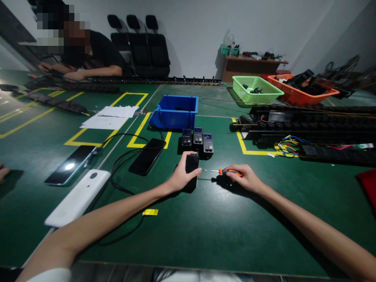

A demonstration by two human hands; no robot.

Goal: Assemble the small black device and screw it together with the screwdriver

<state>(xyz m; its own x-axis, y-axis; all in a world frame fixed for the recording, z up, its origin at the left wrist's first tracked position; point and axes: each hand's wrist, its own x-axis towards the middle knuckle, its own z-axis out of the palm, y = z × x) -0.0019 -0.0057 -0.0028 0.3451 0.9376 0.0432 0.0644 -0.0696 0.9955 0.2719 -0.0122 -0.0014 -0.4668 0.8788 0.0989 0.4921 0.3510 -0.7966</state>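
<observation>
My left hand (pixel 182 172) grips a small black box-shaped device (pixel 192 163) on the green table, thumb across its near side. In my right hand (pixel 246 178) is a screwdriver (pixel 232 172) with an orange and black handle. Its thin shaft points left, and the tip is at or close to the device's right side; whether it touches I cannot tell. Just behind my left hand stand three small black modules with little screens, one of them the right-hand module (pixel 208 143). Behind them sits a blue bin (pixel 176 117), its contents dark.
Left of my hands lie a black phone (pixel 147 156), another phone (pixel 70 165), a white power bank (pixel 79 197) and black cables. Long black rails (pixel 293 123) with loose wires lie right. A green basket (pixel 257 94) and an orange basket (pixel 302 94) stand behind. Another person sits far left.
</observation>
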